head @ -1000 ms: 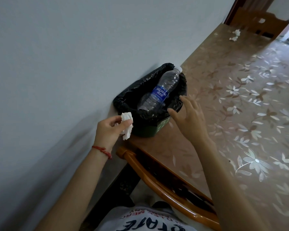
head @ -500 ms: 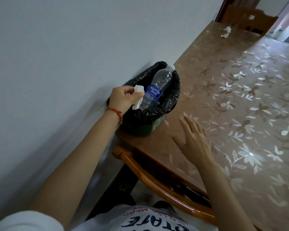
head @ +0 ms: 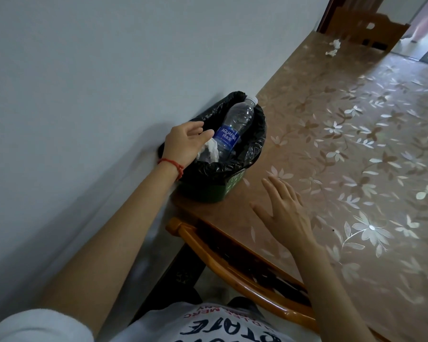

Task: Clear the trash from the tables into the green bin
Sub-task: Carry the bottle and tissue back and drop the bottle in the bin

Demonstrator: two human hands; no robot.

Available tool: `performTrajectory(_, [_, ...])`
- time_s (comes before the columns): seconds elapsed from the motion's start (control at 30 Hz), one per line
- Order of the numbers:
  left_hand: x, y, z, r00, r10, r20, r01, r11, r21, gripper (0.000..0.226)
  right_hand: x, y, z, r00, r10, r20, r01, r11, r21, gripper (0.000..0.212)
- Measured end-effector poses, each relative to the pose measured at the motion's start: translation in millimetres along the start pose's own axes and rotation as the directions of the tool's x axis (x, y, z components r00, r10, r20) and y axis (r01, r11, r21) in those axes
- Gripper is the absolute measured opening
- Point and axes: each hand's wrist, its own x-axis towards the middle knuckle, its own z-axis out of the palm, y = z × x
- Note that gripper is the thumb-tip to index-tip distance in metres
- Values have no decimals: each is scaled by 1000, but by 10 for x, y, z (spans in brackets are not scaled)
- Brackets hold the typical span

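Both hands spread open: left hand (head: pixel 186 141) over green bin (head: pixel 209 191) at the table (head: pixel 356 149) edge, right hand (head: pixel 283 213) over bare tabletop.

Her left hand (head: pixel 183 144) reaches forward with fingers loosened, apparently letting go, while the right hand (head: pixel 286 213) hovers flat, fingers spread, palm down.

1. The left hand (head: pixel 183 141) is over the green bin (head: pixel 213 191), fingers spread apart.
2. A white tissue (head: pixel 209 151) sits just under it, by a bottle (head: pixel 235 127).
3. The right hand (head: pixel 284 213) is flat above the table (head: pixel 356 156), holding nothing.
4. Two paper bits (head: pixel 332 48) lie far away.
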Motion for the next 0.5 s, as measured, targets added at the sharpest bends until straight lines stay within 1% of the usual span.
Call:
performTrajectory(0.07, [-183,6,-38,996,94,-7,-94,993,74,42,-7,-19,3,1000,-4,-1,4,1000,-6,66])
performTrajectory(0.2, [-673,-114,-73,962,274,12,-271,943,195,42,-44,-41,27,1000,-13,16,13,1000,-8,66])
performTrajectory(0.33, [-1100,-360,-23,938,336,79,-342,872,350,55,-97,-53,59,1000,-6,29,7,1000,-10,66])
performTrajectory(0.43, [-1233,-601,-6,918,356,176,-393,747,537,62,-147,-55,73,999,4,45,-3,1000,-23,66])
performTrajectory(0.5, [-1254,-729,-13,923,298,244,-384,667,639,68,-197,-40,91,998,18,52,-16,1000,-26,66])
